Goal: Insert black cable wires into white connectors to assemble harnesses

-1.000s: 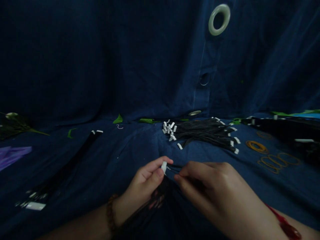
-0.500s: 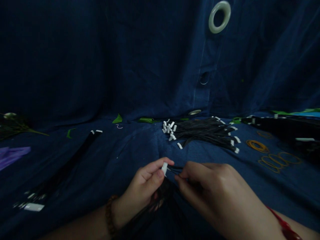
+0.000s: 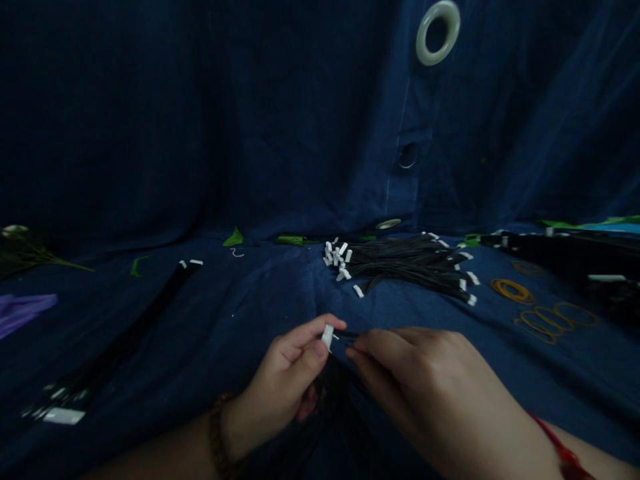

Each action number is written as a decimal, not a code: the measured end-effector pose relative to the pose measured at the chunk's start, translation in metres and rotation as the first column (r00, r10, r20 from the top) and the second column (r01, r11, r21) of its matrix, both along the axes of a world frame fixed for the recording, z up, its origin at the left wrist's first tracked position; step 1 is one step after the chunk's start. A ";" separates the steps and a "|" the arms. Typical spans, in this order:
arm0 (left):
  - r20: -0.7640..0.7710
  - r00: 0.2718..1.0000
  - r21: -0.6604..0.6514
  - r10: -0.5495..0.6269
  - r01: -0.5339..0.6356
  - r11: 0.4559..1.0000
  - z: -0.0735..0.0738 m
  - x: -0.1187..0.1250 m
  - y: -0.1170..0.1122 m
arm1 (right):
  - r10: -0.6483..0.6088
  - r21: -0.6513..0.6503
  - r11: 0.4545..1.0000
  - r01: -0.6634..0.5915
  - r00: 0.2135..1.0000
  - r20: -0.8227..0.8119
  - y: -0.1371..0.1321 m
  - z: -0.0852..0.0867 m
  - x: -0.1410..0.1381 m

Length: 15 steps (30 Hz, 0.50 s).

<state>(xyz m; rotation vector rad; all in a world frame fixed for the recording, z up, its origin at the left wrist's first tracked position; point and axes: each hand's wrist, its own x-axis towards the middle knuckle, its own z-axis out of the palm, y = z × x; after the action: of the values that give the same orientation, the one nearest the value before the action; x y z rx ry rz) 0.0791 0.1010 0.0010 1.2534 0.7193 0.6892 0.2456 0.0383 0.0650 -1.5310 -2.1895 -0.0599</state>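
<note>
Between thumb and forefinger, my left hand (image 3: 285, 373) pinches a white connector (image 3: 327, 336) standing upright. Below it, a dark bundle of black wires (image 3: 335, 393) hangs from the same hand into shadow. My right hand (image 3: 420, 380) is closed just to the right, its thumb and fingertips pinching thin black wires (image 3: 351, 337) that run to the connector. A small pale wire end shows beside the connector. The rest of my right fingers are hidden behind the back of the hand.
A pile of black wires with white connectors (image 3: 405, 263) lies ahead. Another wire bundle (image 3: 135, 327) lies left. Yellow rubber bands (image 3: 513, 291) and a dark wire heap (image 3: 590, 257) are at right. Purple material (image 3: 23, 313) lies far left. Blue cloth (image 3: 300, 133) hangs behind.
My right hand has shifted slightly left and down, its fingertips nearer the connector. My left hand keeps its pinch. The whole view has drifted slightly.
</note>
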 end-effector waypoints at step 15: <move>-0.085 0.996 0.052 -0.014 0.019 0.998 0.005 0.003 -0.006 | 0.057 0.087 0.994 -0.060 0.998 0.039 0.002 -0.004 -0.001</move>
<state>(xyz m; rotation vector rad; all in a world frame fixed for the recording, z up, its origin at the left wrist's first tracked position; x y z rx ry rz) 0.0825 0.0949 0.0057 1.3416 0.7638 0.6480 0.2449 0.0399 0.0609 -1.4280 -2.2278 -0.1643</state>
